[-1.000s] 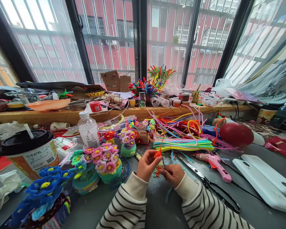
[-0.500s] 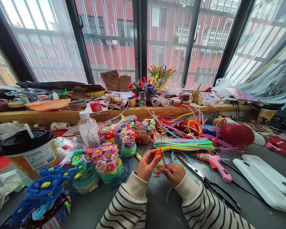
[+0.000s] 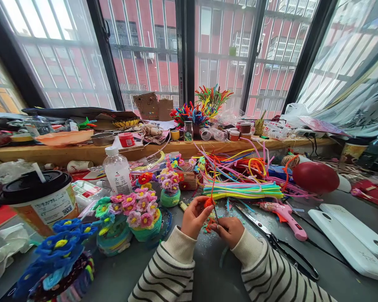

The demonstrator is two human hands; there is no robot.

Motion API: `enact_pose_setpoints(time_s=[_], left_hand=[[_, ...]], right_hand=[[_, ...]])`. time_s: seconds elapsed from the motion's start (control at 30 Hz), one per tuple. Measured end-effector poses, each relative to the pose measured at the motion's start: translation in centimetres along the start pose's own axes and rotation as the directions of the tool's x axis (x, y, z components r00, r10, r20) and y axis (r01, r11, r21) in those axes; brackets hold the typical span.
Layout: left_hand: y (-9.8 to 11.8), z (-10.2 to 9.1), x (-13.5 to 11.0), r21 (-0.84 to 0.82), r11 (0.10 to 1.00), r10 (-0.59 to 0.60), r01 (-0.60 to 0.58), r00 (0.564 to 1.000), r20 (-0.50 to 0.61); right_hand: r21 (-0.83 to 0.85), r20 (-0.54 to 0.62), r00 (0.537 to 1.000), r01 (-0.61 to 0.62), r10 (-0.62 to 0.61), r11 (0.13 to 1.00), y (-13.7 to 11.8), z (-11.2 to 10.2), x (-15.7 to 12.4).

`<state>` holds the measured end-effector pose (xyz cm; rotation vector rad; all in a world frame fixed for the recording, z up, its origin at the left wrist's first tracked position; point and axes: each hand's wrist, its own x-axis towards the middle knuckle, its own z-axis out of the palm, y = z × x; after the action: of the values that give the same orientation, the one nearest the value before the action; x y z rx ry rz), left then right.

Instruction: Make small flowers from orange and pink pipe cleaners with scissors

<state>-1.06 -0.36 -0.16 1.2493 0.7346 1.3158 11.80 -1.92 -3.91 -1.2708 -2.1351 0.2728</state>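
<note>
My left hand (image 3: 193, 218) pinches a fuzzy orange pipe cleaner (image 3: 209, 202) between thumb and fingers; its thin end sticks up above them. Close beside it, my right hand (image 3: 229, 230) is closed on a slim metal tool that looks like small scissors (image 3: 216, 218), its tip against the orange fuzz. The tool's handles are mostly hidden in my fingers. Below the hands, orange and pale fluff trimmings (image 3: 208, 226) lie on the grey table (image 3: 214, 272).
Pipe-cleaner flower pots (image 3: 145, 226) stand left, near a lidded cup (image 3: 39, 201) and a bottle (image 3: 117, 172). Behind lies a pipe-cleaner bundle (image 3: 245, 190). At right are large scissors (image 3: 267, 233), a pink glue gun (image 3: 290, 222), white power banks (image 3: 349, 247) and a red balloon (image 3: 315, 178).
My hands stay in nearly the same place, with the orange piece and tool shifted very slightly. The red balloon has moved a little to the right. A blurred shape now shows at the right edge.
</note>
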Motion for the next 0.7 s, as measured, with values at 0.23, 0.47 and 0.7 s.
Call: enact_pose_setpoints(time_s=[0.23,0.47,0.7], left_hand=[[-0.34,-0.22,0.07,0.023,1.000,0.002,-0.002,1.000,-0.009],[-0.22,-0.10,0.00,0.049,0.999,0.000,-0.001,1.000,0.008],[-0.34,-0.23,-0.02,0.064,0.998,0.006,-0.006,1.000,0.012]], right_hand=[[-0.016,-0.013,1.000,-0.010,0.010,1.000,0.09,0.04,0.04],[-0.033,0.013,1.000,-0.019,0.019,0.999,0.00,0.00,0.04],[-0.034,-0.006,1.000,-0.001,0.001,0.999,-0.08,-0.05,0.06]])
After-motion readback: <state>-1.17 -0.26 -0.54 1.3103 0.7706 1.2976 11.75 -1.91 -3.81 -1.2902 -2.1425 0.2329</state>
